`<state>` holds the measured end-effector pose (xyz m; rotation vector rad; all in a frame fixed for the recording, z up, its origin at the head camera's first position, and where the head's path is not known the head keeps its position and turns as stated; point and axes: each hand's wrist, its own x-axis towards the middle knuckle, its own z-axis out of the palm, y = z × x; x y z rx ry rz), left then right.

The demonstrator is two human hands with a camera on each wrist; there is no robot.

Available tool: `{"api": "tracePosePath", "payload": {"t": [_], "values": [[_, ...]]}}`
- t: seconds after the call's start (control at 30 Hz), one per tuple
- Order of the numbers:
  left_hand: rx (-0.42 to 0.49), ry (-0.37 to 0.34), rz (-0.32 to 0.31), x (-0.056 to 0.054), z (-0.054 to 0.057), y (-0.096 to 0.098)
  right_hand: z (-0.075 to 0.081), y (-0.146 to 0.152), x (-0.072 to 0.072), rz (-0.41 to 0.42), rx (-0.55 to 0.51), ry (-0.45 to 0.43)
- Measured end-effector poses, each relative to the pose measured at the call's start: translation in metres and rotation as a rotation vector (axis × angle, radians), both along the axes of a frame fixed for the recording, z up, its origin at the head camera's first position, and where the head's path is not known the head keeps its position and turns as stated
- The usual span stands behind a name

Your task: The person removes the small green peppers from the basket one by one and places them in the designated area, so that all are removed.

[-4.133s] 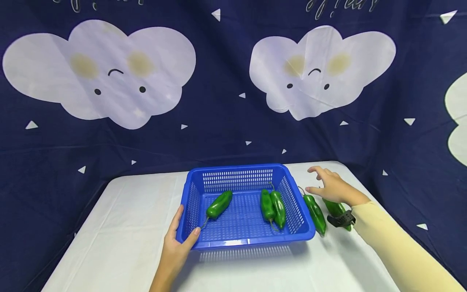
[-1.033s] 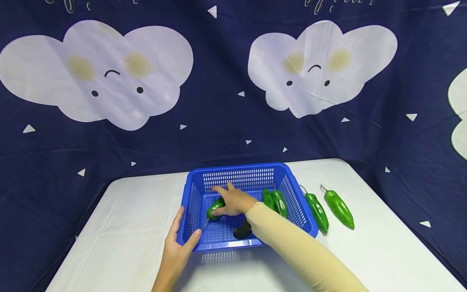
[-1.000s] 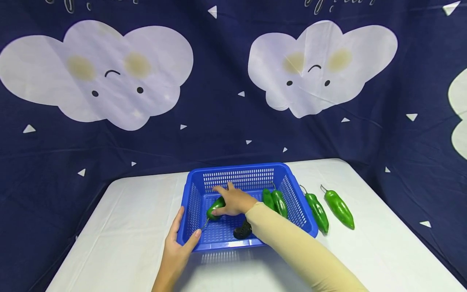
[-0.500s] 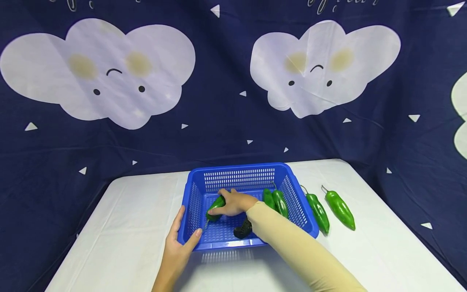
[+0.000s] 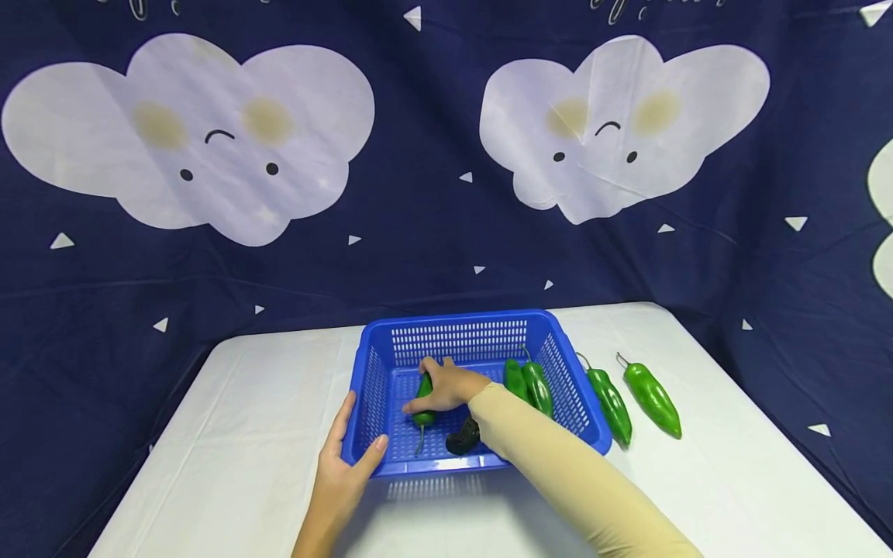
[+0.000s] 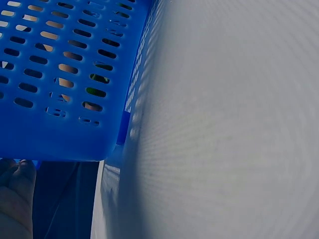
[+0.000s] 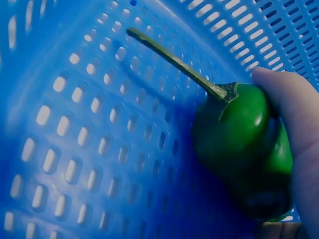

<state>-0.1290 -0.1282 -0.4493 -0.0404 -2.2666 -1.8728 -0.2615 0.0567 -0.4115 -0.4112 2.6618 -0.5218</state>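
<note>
A blue plastic basket with slotted sides stands on the white table. My left hand grips its front left corner, thumb over the rim and fingers along the outer side. Inside the basket, my right hand holds a green chili pepper near the left end. The right wrist view shows the thumb on one side of this glossy pepper, its stem pointing away from the hand over the slotted floor. Two more green peppers, a darker one and a shinier one, lie side by side at the basket's right.
On the table right of the basket lie two green peppers, one close to its wall and a lighter one farther right. A dark blue cloth with white clouds hangs behind the table. The right sleeve crosses the basket's front rim.
My right hand has moved from above the table peppers into the basket and closed its fingers round the left pepper. That pepper has turned, its stem now towards me. My left hand stays put.
</note>
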Motion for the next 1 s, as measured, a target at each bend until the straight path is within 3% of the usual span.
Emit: {"api": "tracePosePath", "payload": {"t": [0.37, 1.0], "values": [[-0.003, 0.001, -0.002, 0.000, 0.000, 0.001, -0.001, 0.001, -0.003, 0.009, 0.027, 0.018], [-0.002, -0.007, -0.006, 0.000, 0.002, 0.002, -0.008, 0.005, -0.011, 0.055, -0.127, -0.035]]}}
